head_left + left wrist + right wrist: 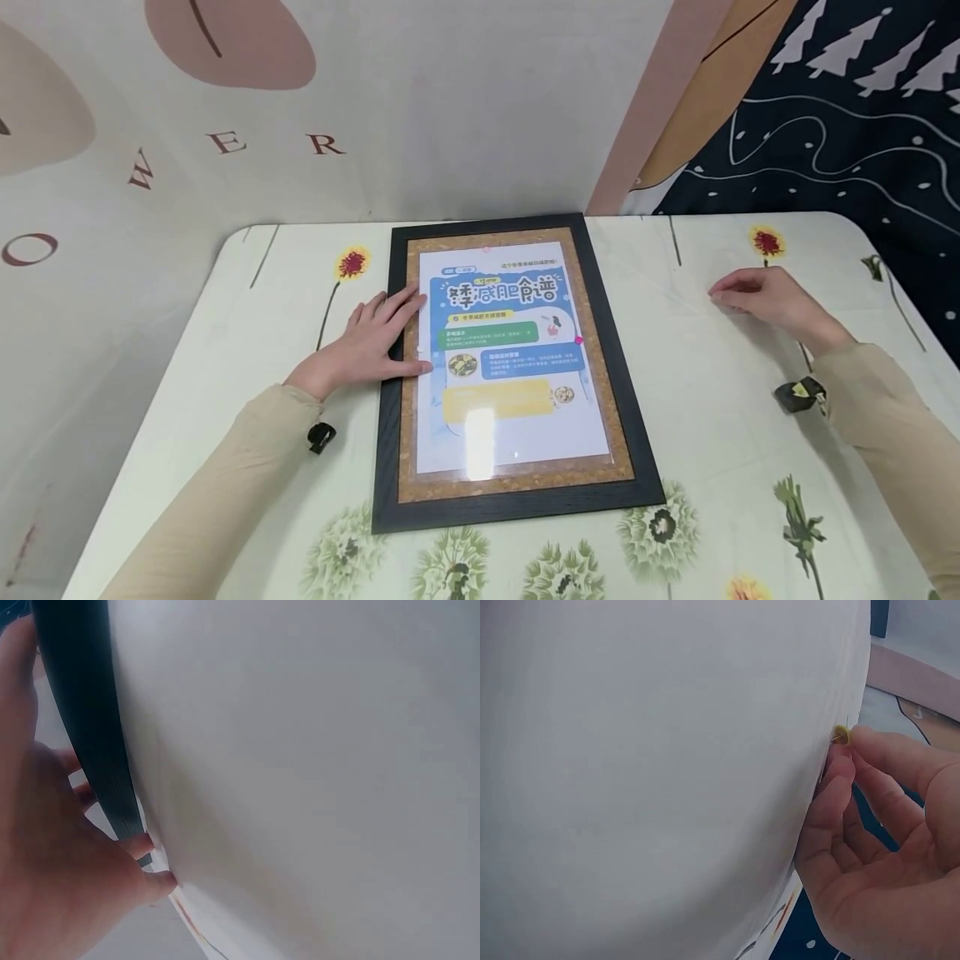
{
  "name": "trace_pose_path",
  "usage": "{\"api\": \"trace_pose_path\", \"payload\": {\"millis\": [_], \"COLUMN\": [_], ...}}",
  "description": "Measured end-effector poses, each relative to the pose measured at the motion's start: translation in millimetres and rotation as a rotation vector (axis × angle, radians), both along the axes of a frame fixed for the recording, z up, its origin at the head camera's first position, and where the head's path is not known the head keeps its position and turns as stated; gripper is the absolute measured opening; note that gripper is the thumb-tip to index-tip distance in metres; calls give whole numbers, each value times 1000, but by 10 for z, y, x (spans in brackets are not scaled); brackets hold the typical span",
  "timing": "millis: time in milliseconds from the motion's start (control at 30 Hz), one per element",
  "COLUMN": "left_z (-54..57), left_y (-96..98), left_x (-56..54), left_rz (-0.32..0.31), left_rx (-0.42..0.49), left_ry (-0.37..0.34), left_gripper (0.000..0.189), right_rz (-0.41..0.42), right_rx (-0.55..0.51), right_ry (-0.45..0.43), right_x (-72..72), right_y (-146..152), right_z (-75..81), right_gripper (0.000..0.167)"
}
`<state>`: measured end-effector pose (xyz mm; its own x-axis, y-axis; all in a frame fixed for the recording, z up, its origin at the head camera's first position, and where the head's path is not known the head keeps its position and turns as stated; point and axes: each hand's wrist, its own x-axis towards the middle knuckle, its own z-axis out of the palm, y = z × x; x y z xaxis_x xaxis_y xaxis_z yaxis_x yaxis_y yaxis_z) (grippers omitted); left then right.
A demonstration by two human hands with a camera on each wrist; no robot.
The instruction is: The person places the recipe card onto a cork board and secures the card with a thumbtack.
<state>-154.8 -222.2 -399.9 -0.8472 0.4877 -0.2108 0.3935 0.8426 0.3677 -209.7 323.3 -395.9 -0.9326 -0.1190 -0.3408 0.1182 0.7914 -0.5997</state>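
A cork board (517, 487) with a black frame lies on the table. On it is a printed poster (510, 442) with blue, green and yellow blocks, under a clear, shiny sheet. My left hand (367, 346) rests across the board's left frame bar, its fingertips and thumb at the poster's left edge. In the left wrist view, the dark frame bar (90, 712) passes beside the fingers. Right of the board, my right hand (780, 308) is apart from it. Between thumb and fingertips it pinches a small yellow pushpin (842, 735) with a thin metal point.
A small magenta pin head (578, 340) shows at the poster's right edge. A flower-printed cloth (697, 400) covers the table. Behind stands a pale printed backdrop (450, 108), with a dark tree-patterned cloth (847, 142) at the right. Dark straps hang at both wrists.
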Motion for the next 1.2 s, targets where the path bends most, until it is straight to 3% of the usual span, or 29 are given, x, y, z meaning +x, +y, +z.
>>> {"api": "trace_pose_path", "payload": {"millis": [167, 433, 667, 1200], "left_z": [-8, -7, -5, -2], "left_y": [-4, 8, 15, 2], "left_x": [-3, -3, -1, -2], "left_rz": [-3, 2, 6, 7], "left_rx": [0, -10, -14, -24], "left_ry": [3, -1, -6, 1], "left_gripper": [100, 100, 100, 100], "right_rz": [-13, -22, -23, 105], "right_rx": [-9, 6, 2, -127], "right_ry": [-16, 3, 15, 92], "right_x": [-7, -2, -2, -31], "right_y": [-5, -37, -46, -239], "right_z": [8, 9, 35, 76], "right_gripper": [59, 45, 43, 28]}}
